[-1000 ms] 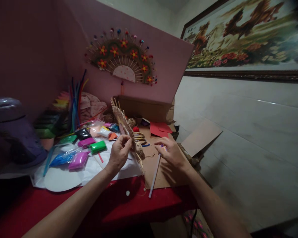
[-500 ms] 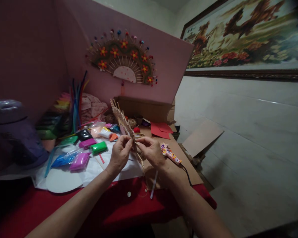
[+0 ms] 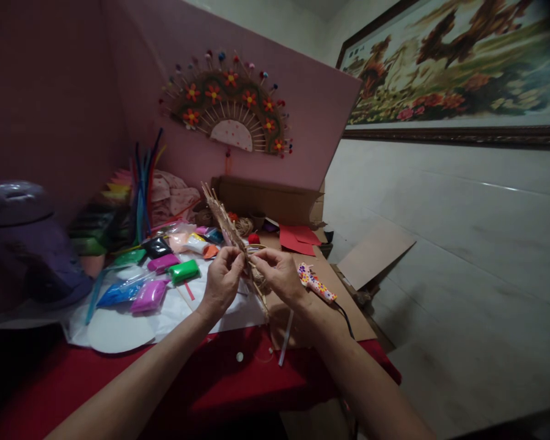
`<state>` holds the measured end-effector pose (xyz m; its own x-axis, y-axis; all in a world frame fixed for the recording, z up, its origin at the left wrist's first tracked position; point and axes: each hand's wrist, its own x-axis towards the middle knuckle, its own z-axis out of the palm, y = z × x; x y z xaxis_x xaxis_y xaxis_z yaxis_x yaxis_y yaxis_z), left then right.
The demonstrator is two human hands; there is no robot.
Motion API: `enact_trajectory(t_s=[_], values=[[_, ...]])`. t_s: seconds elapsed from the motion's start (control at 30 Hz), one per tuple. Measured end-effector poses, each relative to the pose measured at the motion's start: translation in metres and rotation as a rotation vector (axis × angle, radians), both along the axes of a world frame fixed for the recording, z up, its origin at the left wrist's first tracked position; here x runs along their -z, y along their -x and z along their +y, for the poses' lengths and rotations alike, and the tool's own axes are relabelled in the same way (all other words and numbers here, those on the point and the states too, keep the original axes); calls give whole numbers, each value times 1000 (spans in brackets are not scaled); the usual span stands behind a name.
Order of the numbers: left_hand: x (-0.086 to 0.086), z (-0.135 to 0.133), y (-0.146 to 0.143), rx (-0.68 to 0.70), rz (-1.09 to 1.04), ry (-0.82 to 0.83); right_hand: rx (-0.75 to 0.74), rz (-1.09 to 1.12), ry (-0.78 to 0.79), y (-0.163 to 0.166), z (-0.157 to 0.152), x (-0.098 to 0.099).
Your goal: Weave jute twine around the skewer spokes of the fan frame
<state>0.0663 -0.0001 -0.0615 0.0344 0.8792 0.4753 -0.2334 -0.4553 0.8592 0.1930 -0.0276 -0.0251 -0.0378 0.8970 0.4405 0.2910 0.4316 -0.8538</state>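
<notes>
Stick fan [image 3: 224,223]: grips its neck with left hand [image 3: 222,284], pinches twine [image 3: 259,282] with right hand [image 3: 282,276], mid-wrap, probably needs steady tension.

1. I see the left hand [image 3: 222,282] and the right hand [image 3: 282,276] both pinching the stick fan [image 3: 224,223], which stands tilted between them.
2. A spotted glue gun [image 3: 318,285] lies on the cardboard sheet [image 3: 348,315], just beside the right wrist.
3. Coloured clay packets [image 3: 147,295] lie on white paper [image 3: 114,330], left of the left hand.

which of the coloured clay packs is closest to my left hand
The green pack, just left of the left hand that grips the stick fan; the purple pack, blue pack and black pack lie farther off.
</notes>
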Motion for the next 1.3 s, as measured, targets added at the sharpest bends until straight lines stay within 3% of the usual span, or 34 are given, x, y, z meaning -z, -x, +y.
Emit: enact_trajectory(t_s=[0.27,0.7,1.3], values=[[3,1,0,-29,3,-16,-93,61,72,-4,12,-1],[6,2,-2,-41,15,-18,-174,99,269,-6,12,-19],[5,-1,-2,-4,-19,-11,-98,151,196,-4,16,-8]])
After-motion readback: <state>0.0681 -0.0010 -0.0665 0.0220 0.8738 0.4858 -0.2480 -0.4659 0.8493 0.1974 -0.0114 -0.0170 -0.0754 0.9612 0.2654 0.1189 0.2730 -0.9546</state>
